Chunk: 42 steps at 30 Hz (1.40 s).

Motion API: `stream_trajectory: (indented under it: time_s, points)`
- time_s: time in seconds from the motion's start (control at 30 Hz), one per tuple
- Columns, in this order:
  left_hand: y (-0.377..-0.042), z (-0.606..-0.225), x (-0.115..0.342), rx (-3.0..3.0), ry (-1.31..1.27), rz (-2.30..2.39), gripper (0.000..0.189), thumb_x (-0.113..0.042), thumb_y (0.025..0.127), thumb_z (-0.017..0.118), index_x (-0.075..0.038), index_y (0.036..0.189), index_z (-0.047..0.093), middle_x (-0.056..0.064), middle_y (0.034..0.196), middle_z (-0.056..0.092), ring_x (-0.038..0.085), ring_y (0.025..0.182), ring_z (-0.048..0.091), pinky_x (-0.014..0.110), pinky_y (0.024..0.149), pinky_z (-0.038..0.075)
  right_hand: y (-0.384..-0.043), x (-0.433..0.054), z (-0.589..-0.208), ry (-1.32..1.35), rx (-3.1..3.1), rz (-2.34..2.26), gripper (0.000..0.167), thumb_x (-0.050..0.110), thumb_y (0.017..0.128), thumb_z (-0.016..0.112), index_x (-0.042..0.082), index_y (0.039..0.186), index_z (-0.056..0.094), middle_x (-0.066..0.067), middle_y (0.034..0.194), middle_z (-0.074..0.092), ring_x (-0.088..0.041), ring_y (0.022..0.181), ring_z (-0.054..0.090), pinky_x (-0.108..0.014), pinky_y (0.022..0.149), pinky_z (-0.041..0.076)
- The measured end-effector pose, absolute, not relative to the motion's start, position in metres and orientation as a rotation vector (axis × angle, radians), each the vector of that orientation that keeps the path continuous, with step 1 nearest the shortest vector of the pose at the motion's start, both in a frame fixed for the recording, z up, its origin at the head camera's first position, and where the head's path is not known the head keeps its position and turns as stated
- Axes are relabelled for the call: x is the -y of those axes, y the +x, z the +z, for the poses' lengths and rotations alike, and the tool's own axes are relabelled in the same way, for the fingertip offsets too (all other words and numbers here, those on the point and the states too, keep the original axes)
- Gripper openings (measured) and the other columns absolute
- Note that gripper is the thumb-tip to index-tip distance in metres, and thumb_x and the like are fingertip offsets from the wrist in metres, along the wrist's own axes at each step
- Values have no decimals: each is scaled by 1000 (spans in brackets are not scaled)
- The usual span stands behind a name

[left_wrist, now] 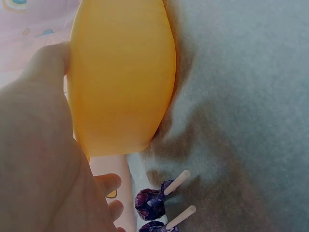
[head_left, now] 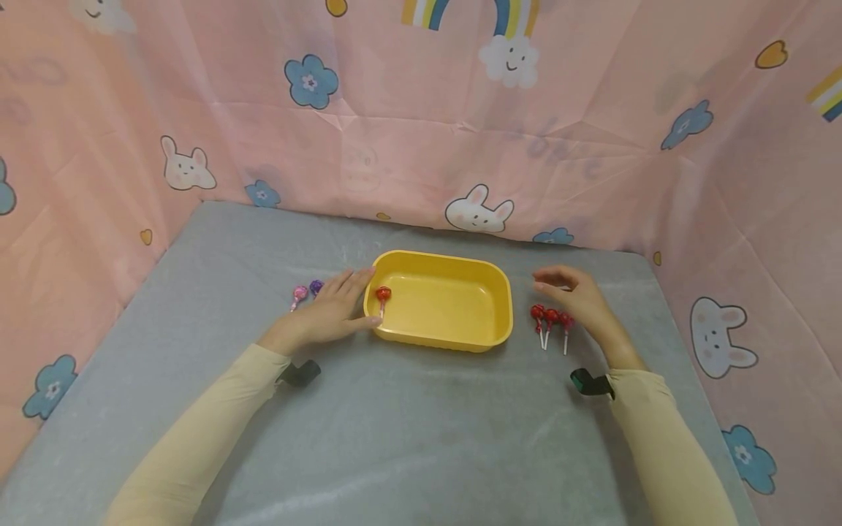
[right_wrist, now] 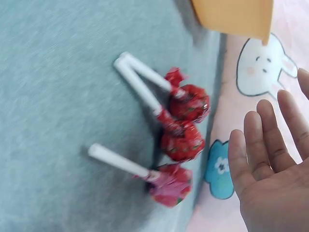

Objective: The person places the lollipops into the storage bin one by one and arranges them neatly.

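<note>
My left hand (head_left: 333, 310) rests at the left end of a yellow plastic basin (head_left: 446, 340), fingers straight along its rim. One red-wrapped lollipop (head_left: 384, 294) lies inside the basin, close to that hand. Behind the left hand, a pink lollipop (head_left: 300, 293) and a purple lollipop (head_left: 316, 286) show on the table; the left wrist view shows two dark purple lollipops (left_wrist: 150, 203) with white sticks. To the right of the basin my right hand (head_left: 579, 296) hovers with nothing in it, its fingers relaxed. Several red lollipops (right_wrist: 182, 141) lie just below it.
A grey cloth (head_left: 421, 438) covers the table. Pink curtains (head_left: 395, 146) printed with rabbits, flowers and rainbows stand at the back and both sides. A dark strap piece (head_left: 300, 373) sits at the left wrist and another (head_left: 590, 382) at the right.
</note>
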<state>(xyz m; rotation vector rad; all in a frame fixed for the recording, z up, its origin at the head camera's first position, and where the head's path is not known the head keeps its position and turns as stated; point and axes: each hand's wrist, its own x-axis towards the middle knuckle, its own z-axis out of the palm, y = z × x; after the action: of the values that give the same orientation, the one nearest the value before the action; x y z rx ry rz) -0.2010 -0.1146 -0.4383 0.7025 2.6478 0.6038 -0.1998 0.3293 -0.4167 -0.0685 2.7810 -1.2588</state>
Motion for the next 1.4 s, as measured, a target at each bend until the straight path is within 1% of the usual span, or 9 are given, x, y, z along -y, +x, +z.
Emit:
stream_trajectory:
  time_s: [0.2, 0.43, 0.57, 0.67, 0.77, 0.97, 1.07, 1.27, 1.4]
  points:
    - [-201, -438, 114, -2652, 702, 602, 94, -61, 95, 50, -22, 160, -6, 8, 169, 7, 35, 157, 0, 56, 127, 3, -198, -336, -423, -61, -2778, -1237, 48, 40, 97, 61, 7, 131, 61, -14, 131, 64, -14, 108, 54, -26, 91, 47]
    - [-200, -439, 114, -2652, 693, 609, 94, -61, 96, 50, -23, 160, -6, 8, 169, 6, 34, 157, -1, 57, 126, 4, -198, -345, -431, -51, -2776, -1188, 48, 42, 98, 59, 9, 132, 60, -15, 132, 62, -18, 110, 52, -34, 95, 46]
    - [-200, -440, 114, -2656, 698, 613, 94, -61, 96, 50, -23, 160, -6, 7, 169, 7, 34, 157, 0, 57, 127, 4, -197, -350, -437, -63, -2779, -1167, 47, 39, 99, 59, 8, 133, 59, -16, 132, 63, -11, 108, 52, -33, 95, 45]
    - [-200, -440, 114, -2656, 703, 615, 93, -61, 96, 50, -23, 160, -6, 7, 169, 7, 34, 157, 0, 56, 127, 4, -197, -353, -441, -68, -2783, -1157, 46, 38, 98, 60, 8, 133, 60, -15, 131, 64, -1, 102, 51, -25, 93, 44]
    - [-200, -440, 114, -2654, 705, 612, 93, -61, 96, 49, -23, 160, -6, 7, 169, 7, 34, 157, 0, 56, 127, 3, -197, -355, -444, -63, -2776, -1153, 46, 39, 98, 60, 8, 132, 60, -16, 131, 64, 1, 101, 52, -22, 92, 44]
    - [-200, -439, 114, -2652, 708, 611, 93, -61, 96, 49, -23, 160, -7, 8, 169, 6, 34, 157, 0, 56, 127, 3, -195, -356, -449, -11, -2753, -1132, 50, 47, 97, 59, 11, 132, 60, -13, 132, 62, -15, 110, 54, -28, 96, 45]
    - [-200, -438, 115, -2649, 707, 613, 93, -62, 96, 49, -23, 160, -6, 8, 169, 6, 34, 157, 0, 55, 127, 2, -195, -356, -451, -5, -2758, -1130, 50, 47, 97, 59, 11, 131, 61, -13, 131, 62, -19, 111, 55, -27, 94, 45]
    - [-200, -437, 115, -2644, 705, 602, 94, -65, 95, 47, -22, 160, -6, 8, 169, 6, 34, 157, 0, 54, 127, 3, -194, -359, -453, -16, -2757, -1137, 49, 46, 96, 61, 10, 130, 62, -15, 129, 63, -7, 101, 54, -14, 85, 45]
    - [-200, -435, 115, -2643, 710, 599, 94, -64, 96, 47, -21, 160, -6, 9, 169, 6, 34, 157, 1, 53, 128, 3, -193, -361, -456, -12, -2731, -1145, 51, 47, 95, 62, 10, 131, 62, -15, 130, 63, 1, 96, 55, -13, 79, 46]
